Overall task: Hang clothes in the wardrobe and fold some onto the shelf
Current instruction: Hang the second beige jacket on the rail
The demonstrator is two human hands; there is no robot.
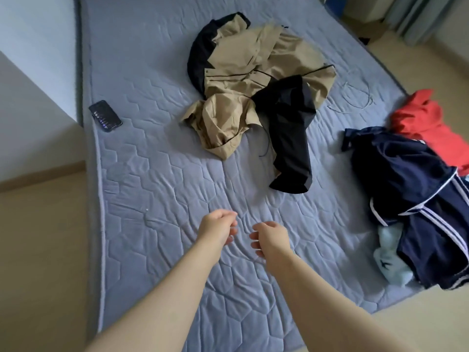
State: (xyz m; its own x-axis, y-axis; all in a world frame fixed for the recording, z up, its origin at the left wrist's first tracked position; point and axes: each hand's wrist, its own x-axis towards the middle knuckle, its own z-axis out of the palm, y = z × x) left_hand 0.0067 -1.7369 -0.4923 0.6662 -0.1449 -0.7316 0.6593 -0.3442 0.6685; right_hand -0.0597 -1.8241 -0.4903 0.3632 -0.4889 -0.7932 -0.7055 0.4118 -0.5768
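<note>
Clothes [253, 80] lie in two groups on the mattress [152, 186]. The central group holds one tan jacket [228, 118] with dark lining and one black garment [289, 138] lying across its near edge. The group at the right edge holds one red garment [426, 123] at the far end, navy fabric with white stripes [406, 179] in the middle (piece count cannot be told) and one light-blue garment [390, 257] partly tucked under its near end.

One phone [105, 116] lies screen-up near the left edge, well apart from both groups. One thin white cable [357, 97] lies beyond the right group.

Two hands are in view: left hand [215, 227] and right hand [271, 237] hang side by side above the near mattress area, fingers loosely curled, grasping nothing.

The mattress is blue-grey and quilted, set directly on a beige floor [45, 250]. A pale wall [30, 59] stands at left; a curtain [426, 16] hangs at the far right.
</note>
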